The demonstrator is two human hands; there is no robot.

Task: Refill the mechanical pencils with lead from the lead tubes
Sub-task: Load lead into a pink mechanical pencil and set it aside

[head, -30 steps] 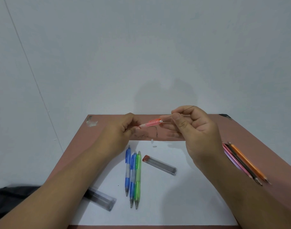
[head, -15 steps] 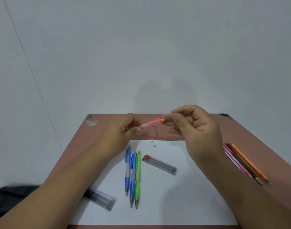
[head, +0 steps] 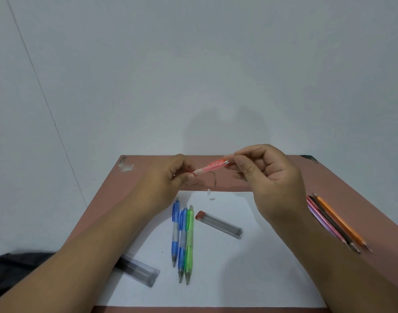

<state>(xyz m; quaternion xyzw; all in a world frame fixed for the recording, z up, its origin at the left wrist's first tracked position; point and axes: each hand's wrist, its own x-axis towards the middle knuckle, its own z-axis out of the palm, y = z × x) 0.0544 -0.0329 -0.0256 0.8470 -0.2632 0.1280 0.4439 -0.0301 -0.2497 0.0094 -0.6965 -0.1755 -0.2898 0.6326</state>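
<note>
My left hand (head: 168, 177) grips the tip end of an orange-pink mechanical pencil (head: 210, 167), held above the table with its open back end pointing right. My right hand (head: 270, 177) pinches a thin dark lead (head: 257, 149) between thumb and forefinger, right at the pencil's back end. On the white sheet (head: 249, 267) lie two blue pencils (head: 175, 231) and a green pencil (head: 189, 242) side by side. A clear lead tube with a red cap (head: 219, 224) lies to their right. Another clear lead tube (head: 137, 269) lies partly under my left forearm.
Several wooden pencils (head: 337, 224) lie at the right on the brown table (head: 351, 199). Two small white bits (head: 210, 195) sit at the sheet's far edge. A black pouch (head: 10, 267) lies at the left, off the table. A pale wall rises behind.
The pencil's back end and my right hand have risen slightly and moved right. The lead stays pinched at the pencil's end.
</note>
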